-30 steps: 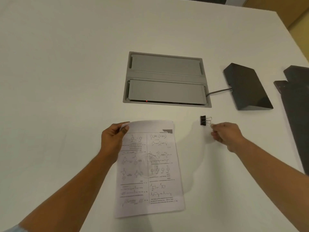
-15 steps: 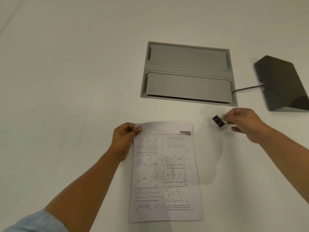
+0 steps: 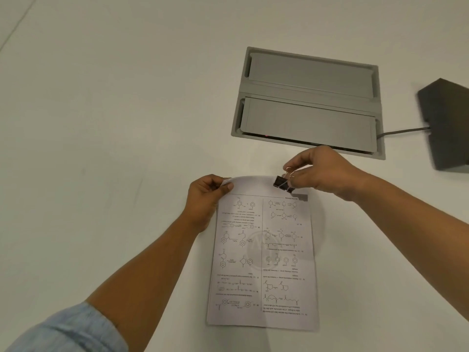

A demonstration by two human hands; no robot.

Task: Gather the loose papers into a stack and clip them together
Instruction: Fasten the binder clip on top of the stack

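Note:
A stack of printed papers (image 3: 264, 252) with chemistry diagrams lies on the white table (image 3: 101, 148). Its far edge is lifted and curled. My left hand (image 3: 206, 196) pinches the far left corner of the stack. My right hand (image 3: 321, 171) grips the wire handles of a black binder clip (image 3: 282, 183), which sits at the far right edge of the papers. Whether the clip's jaws are around the paper edge I cannot tell.
A grey recessed cable box (image 3: 308, 102) with two lids is set into the table just beyond my hands. A dark wedge-shaped device (image 3: 446, 125) with a cable stands at the far right.
My right hand lifted the binder clip off the table and carried it left to the far edge of the papers. My left hand kept its hold on the corner.

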